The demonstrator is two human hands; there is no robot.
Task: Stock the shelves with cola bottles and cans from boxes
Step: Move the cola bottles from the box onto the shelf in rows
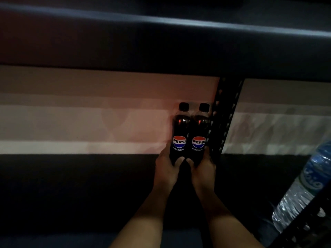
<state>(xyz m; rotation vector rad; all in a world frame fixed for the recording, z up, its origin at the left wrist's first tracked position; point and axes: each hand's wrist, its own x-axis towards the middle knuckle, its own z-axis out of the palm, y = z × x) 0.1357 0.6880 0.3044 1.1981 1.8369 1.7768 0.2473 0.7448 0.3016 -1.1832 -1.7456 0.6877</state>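
Black-capped cola, two bottles, upright and touching side by side on the dark shelf [71, 176], hard against the perforated black upright [223, 119] at the right. Left bottle [180, 133] gripped low by the left hand [166, 169], thumb curled across the near face under the label. Right bottle [199, 135] gripped the same way by the right hand [203, 170], thumb meeting the other at the seam between the two. Labels facing near, both square to the aisle. Pale wall [89, 122] behind, far side of the shelf; whether the bases reach the back cannot be told in this dim light.

Likely step: seating the pair in the far right corner of the bay. To do it well: push from low on the bodies, not the necks, so neither tips. Keep both bases flat and sliding together, pressed lightly to each other. Steer the right one along the post without scraping the label. Leave the logos forward. Let go only once both stand firm, opening the fingers outward and drawing back straight, so nothing gets nudged.

Mind the clear water bottle [304, 185] leaning at the near right, close to the right forearm; an elbow swung wide could knock it. Plenty of bare shelf to the left for later rows.
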